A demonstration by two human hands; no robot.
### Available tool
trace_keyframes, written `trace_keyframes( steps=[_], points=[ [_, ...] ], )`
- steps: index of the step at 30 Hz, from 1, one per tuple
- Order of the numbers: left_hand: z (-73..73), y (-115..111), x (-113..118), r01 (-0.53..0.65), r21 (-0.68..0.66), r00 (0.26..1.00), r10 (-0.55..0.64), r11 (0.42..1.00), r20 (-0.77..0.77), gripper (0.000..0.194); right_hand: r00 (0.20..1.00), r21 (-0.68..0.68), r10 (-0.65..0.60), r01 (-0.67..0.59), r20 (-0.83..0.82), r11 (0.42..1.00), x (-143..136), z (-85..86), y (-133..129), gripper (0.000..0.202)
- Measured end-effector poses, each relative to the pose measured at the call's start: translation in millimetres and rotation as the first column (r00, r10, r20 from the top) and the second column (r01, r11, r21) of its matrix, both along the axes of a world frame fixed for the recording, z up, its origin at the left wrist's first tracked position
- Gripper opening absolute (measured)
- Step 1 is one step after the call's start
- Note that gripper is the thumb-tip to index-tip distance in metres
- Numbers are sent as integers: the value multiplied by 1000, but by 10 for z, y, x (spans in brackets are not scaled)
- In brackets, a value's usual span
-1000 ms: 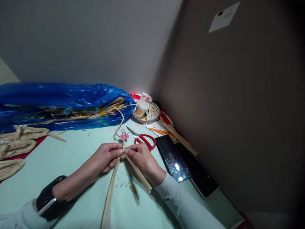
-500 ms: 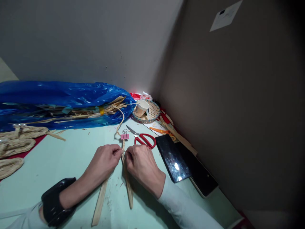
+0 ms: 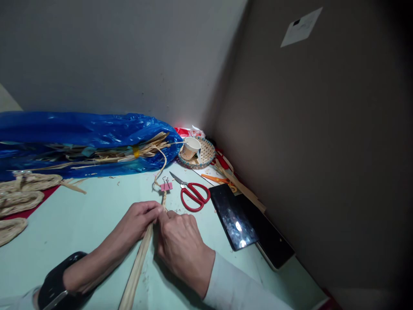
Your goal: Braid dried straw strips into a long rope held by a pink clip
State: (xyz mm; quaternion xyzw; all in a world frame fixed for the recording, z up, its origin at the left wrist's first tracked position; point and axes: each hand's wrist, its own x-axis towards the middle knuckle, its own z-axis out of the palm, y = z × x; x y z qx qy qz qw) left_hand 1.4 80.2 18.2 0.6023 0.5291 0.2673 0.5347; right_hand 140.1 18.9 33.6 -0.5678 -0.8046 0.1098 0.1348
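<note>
Since the earlier frame, the right hand (image 3: 182,246) has shifted down and leftward. A pale strip (image 3: 137,268) runs from the bottom edge, left of centre, up to the left hand (image 3: 141,218), which pinches the braid (image 3: 164,199) below frame centre; the right hand curls beside it, fingertips hidden, its grip indeterminable. Beyond, a pink clip (image 3: 167,186) sits on the braid; red-handled scissors (image 3: 184,191) lie just right.

Can read no words, numbers or brands anywhere. On the white sheet (image 3: 303,30) on the right-hand wall (image 3: 306,129), can make out just a small dark block and faint grey marks, too small to decipher. On the cup (image 3: 188,152) in the basket (image 3: 208,150), cannot tell faint patterning from print.
</note>
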Motion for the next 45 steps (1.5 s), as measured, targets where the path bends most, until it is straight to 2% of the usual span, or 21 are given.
trace_keyframes(
  steps=[2,4,6,8,13,17,21,27,31,34,38,41,45],
  points=[
    [14,-12,-1,-17,-30,1000,18,999,25,35,1000,-36,10,-11,-28,999,43,47,44,27],
    [33,-19,5,-31,-62,999,34,998,38,36,990,-65,-57,49,-129,997,104,118,110,23],
    [52,-27,17,-37,-97,998,41,995,44,38,954,-63,-150,138,-260,988,166,173,180,27],
    [71,-39,32,-30,-117,998,36,993,51,39,914,-80,-191,173,-359,982,205,177,234,24],
    [91,-51,41,6,-103,1000,-4,995,24,35,876,-172,-140,67,-461,983,196,9,309,33],
    [78,-5,7,62,3,996,-62,998,-61,33,836,-215,-183,80,-517,973,186,-82,354,33],
    [100,-2,-26,134,159,974,-100,978,-205,33,817,-248,-243,126,-523,960,192,-78,354,24],
    [218,-117,-14,175,289,886,-22,941,-463,36,815,-248,-277,169,-508,954,139,-32,265,19],
    [204,-177,33,200,370,822,50,907,-568,33,801,-225,-280,186,-529,956,108,-16,240,22],
    [141,-232,73,236,442,777,105,865,-620,30,773,-215,-274,181,-572,960,106,-37,252,28],
    [53,-310,103,318,545,724,172,776,-668,32,716,-234,-260,138,-648,963,128,-105,291,31],
    [-2,-350,112,388,627,691,237,675,-683,33,662,-277,-268,94,-700,956,146,-139,327,29],
    [-49,-385,128,485,723,664,331,492,-671,33,593,-327,-266,5,-760,945,170,-142,362,26]
  ],
)
